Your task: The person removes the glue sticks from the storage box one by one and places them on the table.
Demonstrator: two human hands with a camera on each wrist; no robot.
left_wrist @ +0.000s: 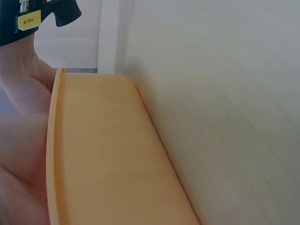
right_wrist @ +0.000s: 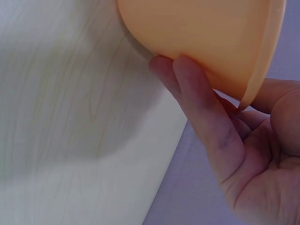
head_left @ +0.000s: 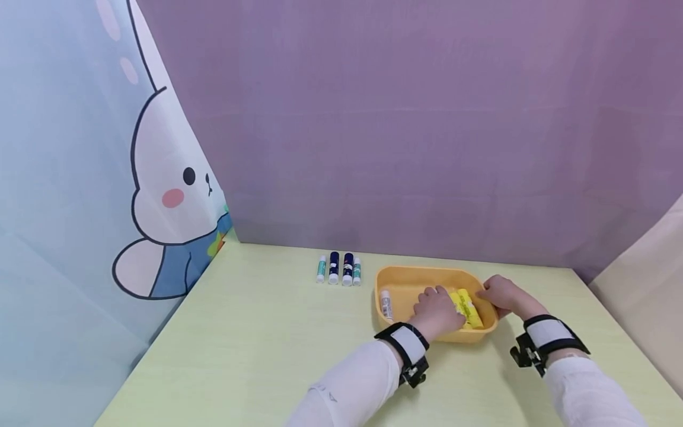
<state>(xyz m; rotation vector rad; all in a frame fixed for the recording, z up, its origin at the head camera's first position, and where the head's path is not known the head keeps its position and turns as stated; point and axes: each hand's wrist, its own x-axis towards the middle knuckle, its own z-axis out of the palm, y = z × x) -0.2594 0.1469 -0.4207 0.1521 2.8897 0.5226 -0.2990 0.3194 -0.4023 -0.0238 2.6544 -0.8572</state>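
Nearest, white sleeves (head_left: 352, 379) lead to a black-and-white strap (head_left: 409, 343) on each wrist. Around and below the hands spreads the pale yellow-green table (head_left: 235, 356), whose faint wood grain shows in the wrist views; a soft shadow falls below the right hand. The left hand (head_left: 439, 312) reaches over the near rim into an orange basket (head_left: 408, 290); whether its fingers grip anything cannot be told. Just right of it lie yellow tubes (head_left: 469, 307); to its left, inside, a white tube (head_left: 386, 304). The right hand (head_left: 507, 295) grips the basket's right end, thumb over the rim, fingers against the outer wall. Beyond the left hand and to its left, four small blue, teal and white sticks (head_left: 348, 270) lie side by side. Behind the table hangs a purple cloth (head_left: 405, 130), flanked by a light-blue rabbit-print curtain (head_left: 64, 178) far left of the hands and a cream cloth (head_left: 648, 284) to their right.
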